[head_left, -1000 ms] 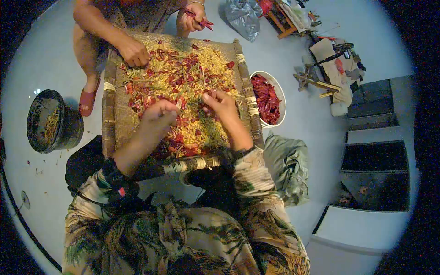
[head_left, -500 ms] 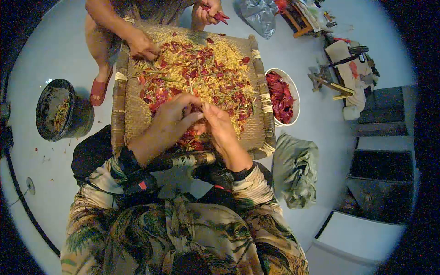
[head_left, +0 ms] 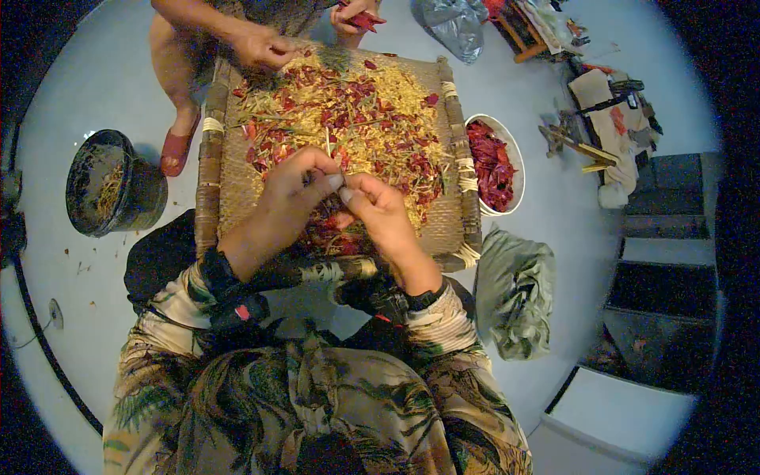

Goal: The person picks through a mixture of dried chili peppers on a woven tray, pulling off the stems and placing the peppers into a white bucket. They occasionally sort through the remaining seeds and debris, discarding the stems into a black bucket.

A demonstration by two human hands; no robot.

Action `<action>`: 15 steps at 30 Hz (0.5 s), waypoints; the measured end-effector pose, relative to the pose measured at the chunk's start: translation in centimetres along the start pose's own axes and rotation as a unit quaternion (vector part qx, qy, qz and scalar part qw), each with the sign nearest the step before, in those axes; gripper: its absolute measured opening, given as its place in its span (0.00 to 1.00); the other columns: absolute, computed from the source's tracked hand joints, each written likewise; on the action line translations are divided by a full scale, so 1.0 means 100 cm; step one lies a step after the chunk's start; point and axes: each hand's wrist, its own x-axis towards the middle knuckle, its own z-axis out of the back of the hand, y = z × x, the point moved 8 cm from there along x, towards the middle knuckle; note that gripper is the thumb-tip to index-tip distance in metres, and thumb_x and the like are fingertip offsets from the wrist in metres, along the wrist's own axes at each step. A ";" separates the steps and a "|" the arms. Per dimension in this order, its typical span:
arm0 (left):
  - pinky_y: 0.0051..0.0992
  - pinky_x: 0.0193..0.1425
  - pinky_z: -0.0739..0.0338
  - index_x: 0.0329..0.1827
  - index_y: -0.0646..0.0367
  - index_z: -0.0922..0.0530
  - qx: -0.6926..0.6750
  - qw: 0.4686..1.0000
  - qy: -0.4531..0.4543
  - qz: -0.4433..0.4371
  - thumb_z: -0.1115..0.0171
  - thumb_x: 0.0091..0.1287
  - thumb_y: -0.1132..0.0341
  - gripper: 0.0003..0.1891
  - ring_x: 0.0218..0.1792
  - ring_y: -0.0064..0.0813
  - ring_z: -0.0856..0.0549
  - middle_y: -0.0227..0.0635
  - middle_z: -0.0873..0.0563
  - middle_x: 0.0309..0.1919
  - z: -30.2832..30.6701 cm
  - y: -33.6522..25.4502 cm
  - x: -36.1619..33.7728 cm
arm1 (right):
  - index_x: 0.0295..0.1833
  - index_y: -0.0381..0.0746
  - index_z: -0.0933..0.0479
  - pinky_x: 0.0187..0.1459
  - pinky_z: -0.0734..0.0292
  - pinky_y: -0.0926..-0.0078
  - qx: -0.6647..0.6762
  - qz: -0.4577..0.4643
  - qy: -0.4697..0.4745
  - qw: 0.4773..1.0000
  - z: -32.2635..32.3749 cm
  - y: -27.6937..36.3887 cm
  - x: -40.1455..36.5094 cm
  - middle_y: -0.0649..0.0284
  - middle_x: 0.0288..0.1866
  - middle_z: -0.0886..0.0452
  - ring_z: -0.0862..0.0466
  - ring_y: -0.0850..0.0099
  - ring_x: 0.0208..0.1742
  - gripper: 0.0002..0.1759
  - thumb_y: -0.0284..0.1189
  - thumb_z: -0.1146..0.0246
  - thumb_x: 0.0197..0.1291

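Observation:
A woven tray [head_left: 207,170] with a bound rim holds yellow seeds, red chili pieces [head_left: 348,103] and stems. Over its near half, my left hand [head_left: 299,186] is closed in a pinch, with a thin pale stem [head_left: 328,141] standing up from its fingertips. Close against it, my right hand [head_left: 378,207] also pinches; its thumb and index finger meet the left fingertips at a small dark piece. What exactly the right fingers hold is too small to make out.
Across the tray, a co-worker's hand [head_left: 265,46] hovers over the far left corner; their other hand [head_left: 348,22] holds red chilies. A white bucket of red chilies [head_left: 491,166] stands right, a black bucket [head_left: 142,194] left. A green bag [head_left: 518,297] lies near right.
My fingertips have come together, and the pale stem now stands higher above them. The co-worker's left-side hand has lifted back from the chilies toward the tray's far edge.

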 end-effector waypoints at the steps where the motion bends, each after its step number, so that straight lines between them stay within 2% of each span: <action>1: 0.22 0.38 0.30 0.35 0.58 0.26 -0.068 0.997 -0.011 0.030 0.43 0.65 0.66 0.06 0.32 0.22 0.24 0.27 0.23 0.29 0.000 0.009 0.000 | 0.48 0.35 0.28 0.28 0.26 0.82 -0.008 0.012 0.004 1.000 -0.001 0.003 0.000 0.68 0.26 0.24 0.22 0.79 0.24 0.12 0.29 0.42 0.62; 4: 0.17 0.35 0.32 0.34 0.54 0.26 -0.237 0.953 0.000 0.187 0.43 0.65 0.65 0.04 0.30 0.14 0.27 0.20 0.25 0.27 -0.007 0.039 -0.001 | 0.48 0.35 0.28 0.29 0.26 0.82 -0.054 0.046 0.002 0.997 -0.002 0.007 0.000 0.67 0.26 0.23 0.22 0.78 0.25 0.12 0.29 0.42 0.62; 7: 0.14 0.24 0.36 0.32 0.55 0.26 -0.309 0.932 -0.014 0.189 0.40 0.63 0.69 0.03 0.22 0.11 0.28 0.21 0.24 0.23 -0.010 0.056 0.002 | 0.48 0.35 0.28 0.29 0.26 0.82 -0.049 0.048 0.010 0.998 -0.003 0.007 0.001 0.66 0.28 0.23 0.22 0.78 0.25 0.12 0.29 0.42 0.62; 10: 0.15 0.27 0.35 0.32 0.56 0.25 -0.312 0.932 -0.030 0.181 0.40 0.63 0.68 0.04 0.23 0.13 0.27 0.22 0.24 0.23 -0.008 0.049 0.000 | 0.46 0.35 0.28 0.30 0.24 0.81 0.032 -0.024 -0.015 0.999 -0.003 0.004 0.000 0.67 0.31 0.23 0.22 0.78 0.28 0.11 0.29 0.42 0.62; 13: 0.19 0.36 0.31 0.33 0.56 0.27 -0.135 0.988 -0.016 0.070 0.45 0.67 0.64 0.06 0.31 0.16 0.27 0.23 0.25 0.27 -0.006 0.029 0.001 | 0.45 0.36 0.27 0.32 0.23 0.80 0.052 0.030 0.012 0.998 -0.009 0.002 0.003 0.68 0.31 0.24 0.23 0.79 0.31 0.10 0.30 0.42 0.62; 15: 0.21 0.38 0.30 0.33 0.58 0.28 -0.030 0.999 -0.022 0.032 0.47 0.68 0.65 0.07 0.32 0.19 0.26 0.26 0.25 0.28 -0.002 0.017 0.002 | 0.44 0.37 0.27 0.33 0.22 0.80 0.041 0.037 0.015 0.998 -0.007 0.000 0.004 0.69 0.31 0.24 0.24 0.81 0.31 0.09 0.31 0.42 0.62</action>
